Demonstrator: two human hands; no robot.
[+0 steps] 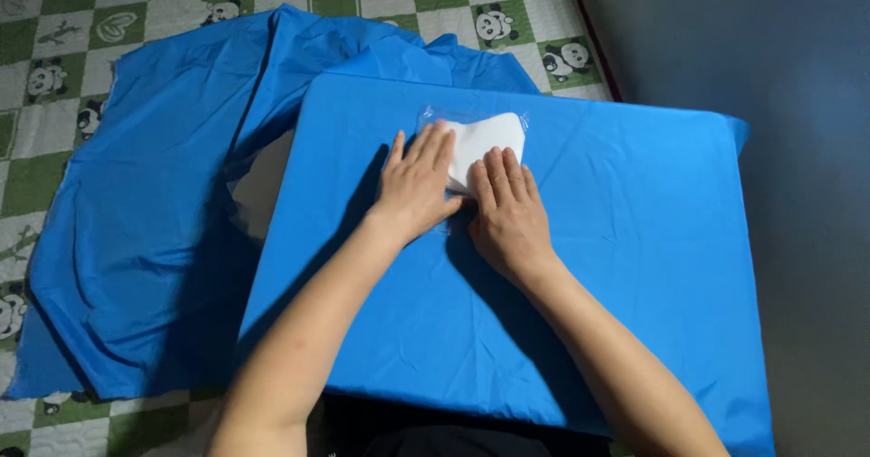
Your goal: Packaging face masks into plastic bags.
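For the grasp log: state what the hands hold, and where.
Nothing gripped: left hand and right hand press flat on the white packet's near edge.

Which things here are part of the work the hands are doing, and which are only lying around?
In use:
- left hand, flat on the white pack
- right hand, flat on it too
- white pack in clear wrap
- blue cloth-covered board under the pack

Lying about:
- loose blue cloth at the left
- green and white panda mat underneath

Smooth, faintly sheeny blue cloth (580, 267) lies under a glossy clear plastic packet (485, 144) holding matt white material.
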